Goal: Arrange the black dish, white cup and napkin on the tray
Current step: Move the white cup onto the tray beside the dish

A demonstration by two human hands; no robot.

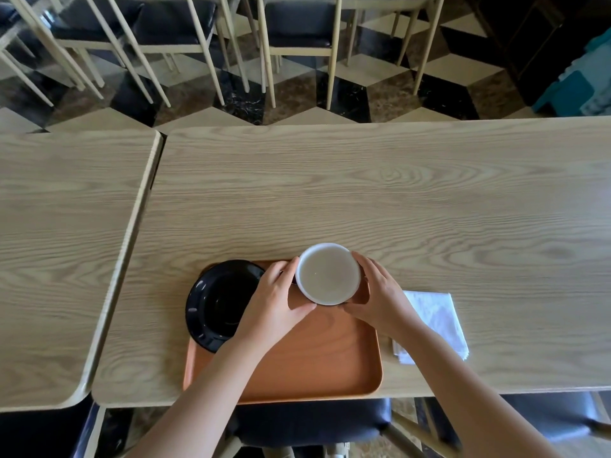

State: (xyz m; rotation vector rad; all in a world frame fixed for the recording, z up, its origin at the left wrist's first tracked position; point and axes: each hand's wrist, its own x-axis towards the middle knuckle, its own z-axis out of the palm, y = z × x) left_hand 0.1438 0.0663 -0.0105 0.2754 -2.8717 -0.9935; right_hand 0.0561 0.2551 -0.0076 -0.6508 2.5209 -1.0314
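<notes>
You are looking down at a pale wooden tabletop [363, 193] with an orange tray [317, 368] sitting at its near edge, directly in front of you. Both of your bare forearms are reaching forward from the bottom of the view, angling inward toward each other. Your hands are cupping a white cup [328, 274] between them at the tray's far edge. Your left hand [276, 302] is curling around the cup's left side, thumb lying along the near rim and fingers wrapping the far side. Your right hand [377, 295] is mirroring it on the right, fingers arching over the cup's far right side and thumb pressing in below. Both hands are gripping the cup; whether its base is touching the tray cannot be told. The cup's mouth is facing up.

A black dish [218, 302] is resting on the tray's far left corner, its left side overhanging the tray's edge, partly hidden by your left wrist. A white folded napkin [436, 322] is lying on the tabletop just beside the tray's right edge, partly under your right forearm.
</notes>
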